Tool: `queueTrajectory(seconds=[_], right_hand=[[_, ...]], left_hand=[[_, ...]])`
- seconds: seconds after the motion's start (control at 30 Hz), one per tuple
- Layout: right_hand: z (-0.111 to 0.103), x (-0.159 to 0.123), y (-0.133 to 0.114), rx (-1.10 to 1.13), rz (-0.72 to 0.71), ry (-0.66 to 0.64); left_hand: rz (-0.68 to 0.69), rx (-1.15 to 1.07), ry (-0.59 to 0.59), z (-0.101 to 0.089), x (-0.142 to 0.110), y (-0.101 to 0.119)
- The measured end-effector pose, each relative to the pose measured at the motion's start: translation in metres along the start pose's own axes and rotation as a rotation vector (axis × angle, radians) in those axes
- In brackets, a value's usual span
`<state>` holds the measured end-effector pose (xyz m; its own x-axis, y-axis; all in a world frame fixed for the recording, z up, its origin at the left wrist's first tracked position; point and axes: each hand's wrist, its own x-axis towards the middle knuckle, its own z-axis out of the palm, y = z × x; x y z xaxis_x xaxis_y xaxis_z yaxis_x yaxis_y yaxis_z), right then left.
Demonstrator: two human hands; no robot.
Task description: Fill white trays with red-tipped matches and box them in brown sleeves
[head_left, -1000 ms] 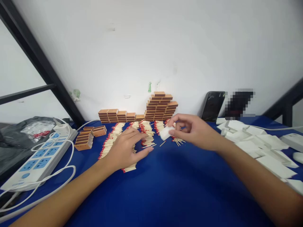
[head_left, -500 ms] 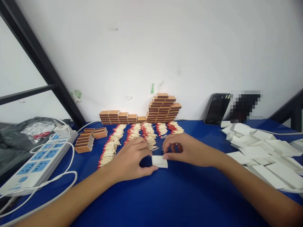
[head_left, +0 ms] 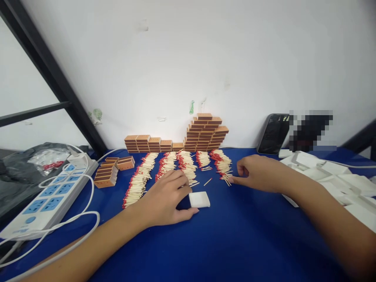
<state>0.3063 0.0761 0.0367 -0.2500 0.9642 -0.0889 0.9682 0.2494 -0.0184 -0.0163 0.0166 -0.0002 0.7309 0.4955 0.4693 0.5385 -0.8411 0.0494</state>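
Observation:
A small white matchbox tray [head_left: 200, 199] lies on the blue tabletop. My left hand [head_left: 169, 199] curves round its left end, with the thumb along the near edge and the forefinger by the far corner. To the right, my right hand [head_left: 257, 174] is at the near end of the rightmost heap of red-tipped matches [head_left: 221, 160]. Its thumb tip presses on a few splayed matches [head_left: 226, 178], and the other fingers curl behind. One loose match [head_left: 208, 181] lies between the tray and this heap. More match rows [head_left: 140, 178] stretch beyond my left hand.
Stacked matchboxes [head_left: 202, 135] stand against the wall, and more boxes [head_left: 106, 176] lie at the left. A power strip [head_left: 49, 199] with white cables takes up the left side. At the right are a pile of white trays [head_left: 326, 176] and a leaning phone [head_left: 273, 134].
My right hand has left the white tray and moved right to the rightmost match heap. My left hand stays at the tray. The camera view has shifted slightly.

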Motion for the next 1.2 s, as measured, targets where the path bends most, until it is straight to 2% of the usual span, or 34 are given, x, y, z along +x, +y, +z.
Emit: queueTrajectory(seconds=[0.1,0.33,0.6,0.8,1.2], right_hand=[[-0.001,0.001,-0.005,0.031,-0.025,-0.051],[0.001,0.002,-0.004,0.136,-0.142,-0.078],[0.006,0.002,-0.009,0.135,-0.072,-0.042],[0.009,0.002,-0.013,0.173,-0.113,-0.071],[0.013,0.003,-0.006,0.228,-0.209,-0.058]], left_hand=[[0.017,0.016,0.003,-0.001,0.001,-0.002],[0.047,0.054,0.02,-0.003,0.002,-0.003],[0.055,0.045,0.024,-0.004,0.001,-0.004],[0.067,0.063,0.032,-0.004,0.001,-0.005],[0.065,0.07,0.043,-0.005,0.003,-0.005]])
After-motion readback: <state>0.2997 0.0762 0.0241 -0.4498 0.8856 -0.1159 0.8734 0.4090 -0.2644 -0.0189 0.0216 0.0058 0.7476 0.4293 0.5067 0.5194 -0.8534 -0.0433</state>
